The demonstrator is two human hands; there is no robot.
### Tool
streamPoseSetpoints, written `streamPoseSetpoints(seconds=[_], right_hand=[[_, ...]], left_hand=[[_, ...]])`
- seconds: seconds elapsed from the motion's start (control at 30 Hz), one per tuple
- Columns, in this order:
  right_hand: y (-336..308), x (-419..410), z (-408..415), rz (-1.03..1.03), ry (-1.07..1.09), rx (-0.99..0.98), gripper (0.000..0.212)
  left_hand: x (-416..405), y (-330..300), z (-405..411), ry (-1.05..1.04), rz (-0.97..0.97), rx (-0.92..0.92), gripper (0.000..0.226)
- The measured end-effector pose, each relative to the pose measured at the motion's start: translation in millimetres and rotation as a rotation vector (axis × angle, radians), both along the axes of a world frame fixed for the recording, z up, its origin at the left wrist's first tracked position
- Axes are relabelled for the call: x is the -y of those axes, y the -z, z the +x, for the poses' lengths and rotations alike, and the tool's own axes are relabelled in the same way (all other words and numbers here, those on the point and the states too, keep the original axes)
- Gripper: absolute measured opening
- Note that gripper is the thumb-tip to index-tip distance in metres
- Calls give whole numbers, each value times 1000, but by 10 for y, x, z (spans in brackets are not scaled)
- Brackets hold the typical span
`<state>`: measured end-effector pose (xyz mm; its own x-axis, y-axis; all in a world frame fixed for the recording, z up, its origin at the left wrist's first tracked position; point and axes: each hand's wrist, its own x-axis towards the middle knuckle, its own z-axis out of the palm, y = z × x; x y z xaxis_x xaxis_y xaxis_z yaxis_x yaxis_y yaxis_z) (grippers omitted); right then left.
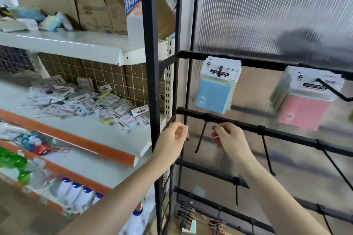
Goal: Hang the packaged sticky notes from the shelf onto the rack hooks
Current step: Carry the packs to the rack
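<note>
1. Packaged sticky notes [107, 108]: loose heap on the white shelf [133, 133], left of the black rack [152, 82]; blue pack [215, 91] and pink pack [305, 108] hang from upper hooks.
2. Our left hand [174, 138]: fingers curled, nothing visibly held, at the rack's left edge.
3. Our right hand [230, 137]: pinching something thin and pale; contents unclear to us.
4. Bare hook [200, 136]: between both hands, open space below.

Torn cardboard boxes [95, 2] crowd the top shelf at eleven o'clock; white bottles [76, 194] with blue caps stand low at seven o'clock.
</note>
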<state>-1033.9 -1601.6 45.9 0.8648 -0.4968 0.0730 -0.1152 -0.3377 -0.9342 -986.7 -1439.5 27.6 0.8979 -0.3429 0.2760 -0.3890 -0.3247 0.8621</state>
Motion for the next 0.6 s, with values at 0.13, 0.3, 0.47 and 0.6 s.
streamPoseSetpoints(seconds=[0.13,0.3,0.47,0.6], right_hand=[[40,-452,-55,-120,-115,7,20],[17,-1270,27,-188,-269,24,23],[38,-2288,495,-221,-395,-22,21],[88,-2986,930,-279,-485,-45,21]], left_hand=[[-466,151,-29,121,77,-47,17],[-1336,317,179,157,134,-112,19],[-2259,448,608,34,255,-91,12],[-3018,459,901,-24,376,17,16]])
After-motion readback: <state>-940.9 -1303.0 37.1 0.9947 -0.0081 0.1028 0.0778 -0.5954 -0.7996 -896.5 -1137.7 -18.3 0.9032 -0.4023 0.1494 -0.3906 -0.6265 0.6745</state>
